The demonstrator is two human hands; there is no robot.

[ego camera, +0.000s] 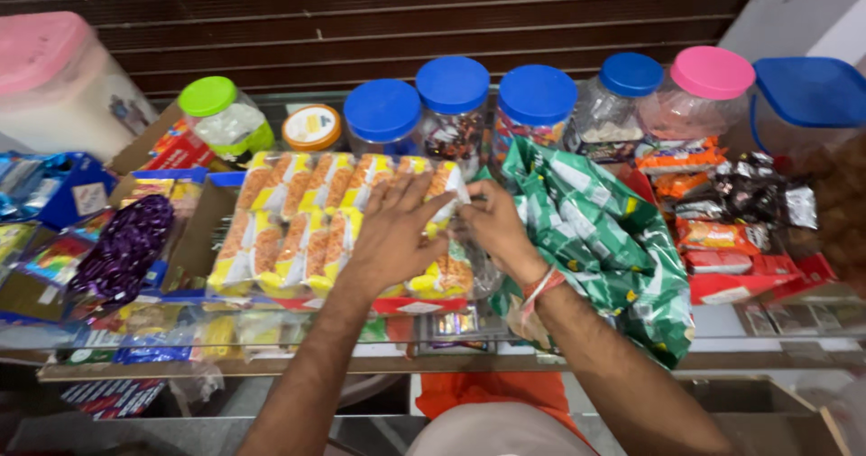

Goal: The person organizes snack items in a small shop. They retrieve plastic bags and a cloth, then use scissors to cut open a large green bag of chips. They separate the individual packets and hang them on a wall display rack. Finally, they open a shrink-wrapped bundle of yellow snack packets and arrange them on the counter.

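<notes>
My left hand [394, 232] lies flat, fingers spread, on a clear plastic pack of several orange-and-yellow snack packets [289, 230] on the shop counter. At the pack's right end, my right hand [493, 227] pinches the clear wrap, fingers closed on it. A red and white thread band circles the right wrist. Just right of that hand sits a crumpled bundle of green and white packets [595, 239].
Behind stand several clear jars with blue lids [451, 86], one green-lidded jar [209, 97] and one pink-lidded jar [713, 73]. A purple wrapped bundle [122, 248] lies at left. Orange and dark packets [722, 212] fill a red tray at right. The counter's front edge [271, 366] runs below.
</notes>
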